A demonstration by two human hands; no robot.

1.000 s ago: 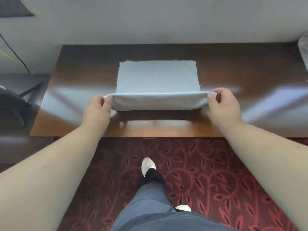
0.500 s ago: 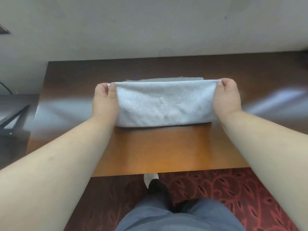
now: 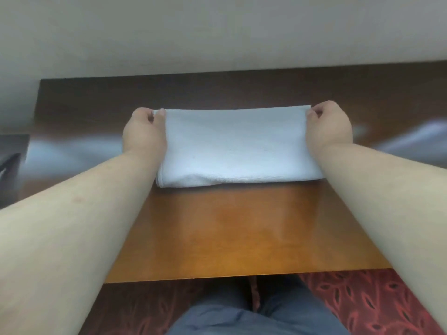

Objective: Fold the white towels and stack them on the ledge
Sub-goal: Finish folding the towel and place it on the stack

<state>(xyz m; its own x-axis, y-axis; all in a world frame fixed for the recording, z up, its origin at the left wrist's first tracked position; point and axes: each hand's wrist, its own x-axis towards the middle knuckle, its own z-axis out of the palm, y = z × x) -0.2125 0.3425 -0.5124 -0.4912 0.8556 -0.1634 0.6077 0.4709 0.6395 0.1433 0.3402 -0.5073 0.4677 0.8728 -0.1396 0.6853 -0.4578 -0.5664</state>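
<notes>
Your two bare forearms reach forward, roughly parallel and well apart. Your left hand (image 3: 144, 131) curls its fingers and pinches the far left corner of the white towel (image 3: 238, 146); your right hand (image 3: 329, 126) pinches the far right corner likewise, knuckles up.

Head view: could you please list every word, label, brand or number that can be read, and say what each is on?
None: no text shows on the white towel, the wooden ledge, the wall or the red carpet.
</notes>
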